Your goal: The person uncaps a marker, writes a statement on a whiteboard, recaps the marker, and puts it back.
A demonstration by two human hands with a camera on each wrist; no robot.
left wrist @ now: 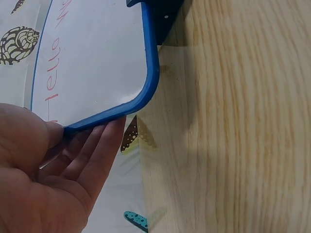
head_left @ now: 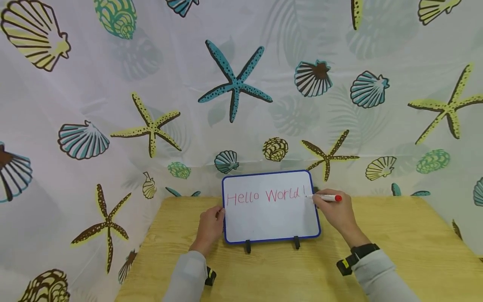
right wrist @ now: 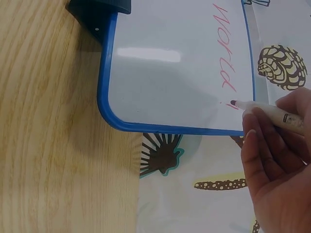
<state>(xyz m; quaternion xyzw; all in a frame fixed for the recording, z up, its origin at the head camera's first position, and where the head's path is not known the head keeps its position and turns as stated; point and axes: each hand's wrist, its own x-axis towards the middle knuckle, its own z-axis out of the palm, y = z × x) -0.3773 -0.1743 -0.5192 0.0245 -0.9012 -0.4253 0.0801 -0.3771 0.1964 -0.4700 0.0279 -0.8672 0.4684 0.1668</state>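
Note:
A small whiteboard (head_left: 271, 222) with a blue frame leans back on two black stand feet (head_left: 247, 246). Red handwriting (head_left: 264, 196) across its upper part reads "Hello World!". My left hand (head_left: 210, 226) grips the board's left edge; in the left wrist view the thumb is at the front and the fingers (left wrist: 104, 148) reach behind the frame. Between thumb and fingers, my right hand (head_left: 337, 213) pinches a white marker (right wrist: 272, 114) with a red end. The marker's tip is at the exclamation mark, touching the board or just off it; I cannot tell which.
The board stands on a light wood-grain table (head_left: 396, 247), near its back edge. Behind and to the sides hangs a white cloth (head_left: 256, 134) printed with starfish and shells. Black straps with small devices (head_left: 354, 258) sit on both wrists.

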